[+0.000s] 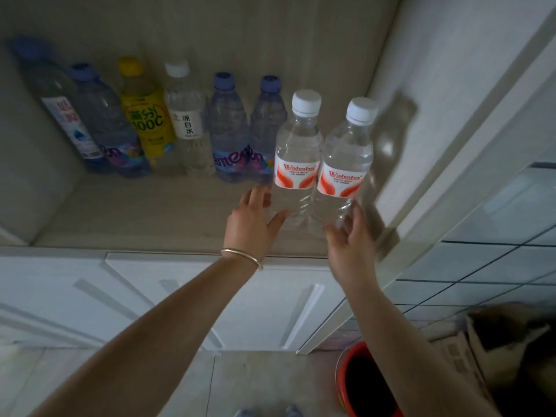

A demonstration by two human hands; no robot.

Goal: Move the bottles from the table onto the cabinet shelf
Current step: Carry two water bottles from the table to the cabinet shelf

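Head view, looking down: a red bucket [365, 383] and a cardboard box [508, 338] sit on the floor at lower right, white cabinet doors [270, 302] below the shelf. Next, both hands are up at the shelf [144, 212] edge. The left hand [251, 224] is released, fingers spread, thumb just touching the base of the left white-capped bottle [296, 152]. The right hand [349, 236] curls loosely beside the right white-capped bottle [346, 161]; whether it grasps, I cannot tell. These 2 look full, so fairly heavy, with thin, smooth walls that give; the ribbed waist seems the best hold. Behind, 6 more bottles [186, 115] line the back. The open cabinet door [451, 115] crowds the right side.
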